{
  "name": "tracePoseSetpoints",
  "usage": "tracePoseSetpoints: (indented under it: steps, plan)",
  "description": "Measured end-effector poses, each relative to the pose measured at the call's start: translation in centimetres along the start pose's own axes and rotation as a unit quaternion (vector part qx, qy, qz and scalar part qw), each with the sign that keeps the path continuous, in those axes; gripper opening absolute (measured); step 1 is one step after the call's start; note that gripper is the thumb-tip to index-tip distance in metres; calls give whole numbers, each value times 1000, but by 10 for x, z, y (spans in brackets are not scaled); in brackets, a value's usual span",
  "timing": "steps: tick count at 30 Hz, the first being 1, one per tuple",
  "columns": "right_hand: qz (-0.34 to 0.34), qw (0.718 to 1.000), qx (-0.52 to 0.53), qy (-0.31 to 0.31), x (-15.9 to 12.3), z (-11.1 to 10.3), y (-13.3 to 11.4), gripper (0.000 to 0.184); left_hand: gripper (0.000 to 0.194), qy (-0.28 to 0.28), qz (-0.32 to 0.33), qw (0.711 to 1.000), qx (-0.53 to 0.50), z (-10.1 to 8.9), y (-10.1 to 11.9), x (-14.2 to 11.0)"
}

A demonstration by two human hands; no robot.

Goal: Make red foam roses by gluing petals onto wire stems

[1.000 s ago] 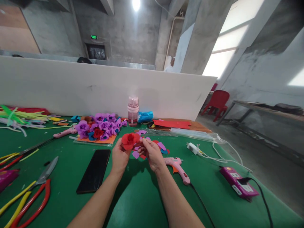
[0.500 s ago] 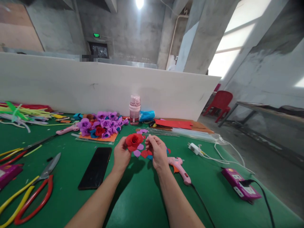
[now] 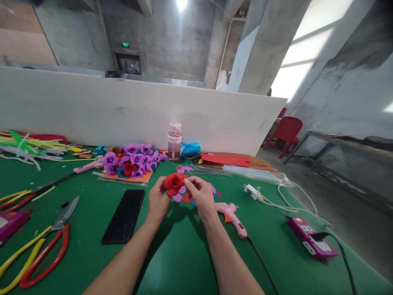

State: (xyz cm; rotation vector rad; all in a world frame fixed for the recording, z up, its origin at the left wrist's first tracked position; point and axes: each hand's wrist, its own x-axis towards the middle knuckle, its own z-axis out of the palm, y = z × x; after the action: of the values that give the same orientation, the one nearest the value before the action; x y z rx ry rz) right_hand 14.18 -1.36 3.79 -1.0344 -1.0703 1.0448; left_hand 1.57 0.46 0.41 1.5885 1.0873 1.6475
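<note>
A red paper rose (image 3: 174, 184) is held up over the table between my two hands. My left hand (image 3: 159, 199) is closed around its left side and underside. With thumb and fingers pinched, my right hand (image 3: 200, 195) grips the flower's right edge. Loose petals (image 3: 177, 198) in purple, red and blue lie on the green tabletop behind and below the rose, partly hidden by my right hand. Just right of that hand rests a pink glue gun (image 3: 231, 216) with an orange trigger and a black cord.
Finished paper roses (image 3: 136, 159) stand in a pile at back left. A black phone (image 3: 124, 216) and scissors (image 3: 58, 233) lie on the left. A pink bottle (image 3: 175, 141) stands by the white partition (image 3: 147, 110). A purple power strip (image 3: 312, 238) sits at right.
The rose has turned so its spiral centre faces me. My right hand came away from its edge half a second ago and now pinches the edge again. The view shifted slightly.
</note>
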Motion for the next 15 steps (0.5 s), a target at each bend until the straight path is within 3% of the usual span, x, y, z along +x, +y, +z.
tracePoseSetpoints:
  steps: [11,15]
  plan:
    - [-17,999,-41,3,0,-1,4,22,19,-14,-18,1000,-8,2,5,-1]
    - [1,1000,-7,0,0,0,1,25,18,-15,-12,1000,-7,2,4,0]
